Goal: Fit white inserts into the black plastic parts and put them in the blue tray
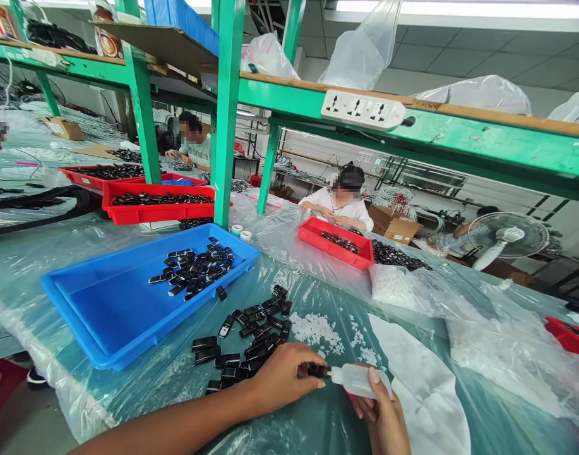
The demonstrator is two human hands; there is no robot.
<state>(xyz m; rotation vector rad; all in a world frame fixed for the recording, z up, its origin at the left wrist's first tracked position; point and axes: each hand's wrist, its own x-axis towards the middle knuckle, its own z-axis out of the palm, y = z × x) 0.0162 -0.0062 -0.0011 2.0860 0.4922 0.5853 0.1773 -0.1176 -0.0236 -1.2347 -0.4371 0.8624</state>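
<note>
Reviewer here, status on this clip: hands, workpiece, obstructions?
Left hand pinching small black piece. Right hand gripping white bottle, tip at the piece. Nothing visible between them; loose black pieces beside left forearm.

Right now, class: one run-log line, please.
left hand: pinches black rectangular piece | right hand: holds white plastic bottle, nozzle toward piece

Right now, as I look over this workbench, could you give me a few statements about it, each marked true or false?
1. The right hand holds a white bottle. True.
2. The left hand is empty. False: the left hand holds a small black piece.
3. The blue tray contains black pieces. True.
4. A white sheet lies inside the blue tray. False: the white sheet lies outside it, beside the right hand.
5. A power strip sits on a green beam. True.
</note>
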